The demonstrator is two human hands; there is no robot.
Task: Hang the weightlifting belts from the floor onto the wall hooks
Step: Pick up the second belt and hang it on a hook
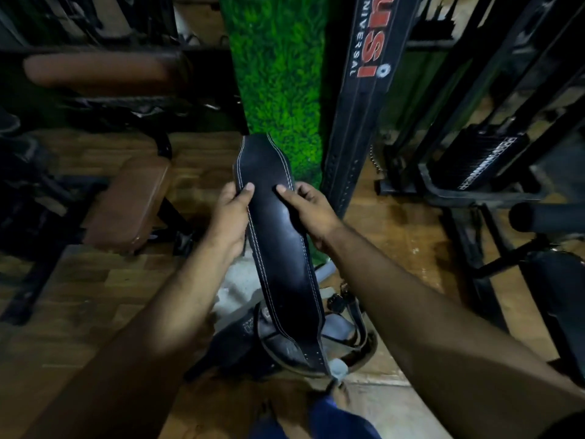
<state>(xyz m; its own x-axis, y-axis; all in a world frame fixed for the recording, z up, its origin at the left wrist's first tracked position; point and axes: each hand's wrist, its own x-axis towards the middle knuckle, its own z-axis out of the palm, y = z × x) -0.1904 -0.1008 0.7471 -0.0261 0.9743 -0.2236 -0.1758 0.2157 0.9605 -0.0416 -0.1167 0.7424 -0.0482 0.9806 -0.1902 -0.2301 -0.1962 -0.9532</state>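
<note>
I hold a black leather weightlifting belt [278,236] with white stitching lengthwise in front of me. My left hand [232,217] grips its left edge and my right hand [308,210] grips its right edge, both thumbs on top of the wide part. The belt's narrow end with punched holes hangs down toward the floor. Under it lies a heap of other black belts [278,346] with a buckle [337,301] showing. A long black belt [357,99] with red and white lettering hangs straight down beside a green grass-covered wall strip [278,74]. No wall hooks are visible.
A brown padded bench [126,204] stands on the wooden floor at left, another brown pad [98,69] behind it. Black machine frames and a weight stack [481,156] fill the right side. My foot [338,394] is at the bottom by the heap.
</note>
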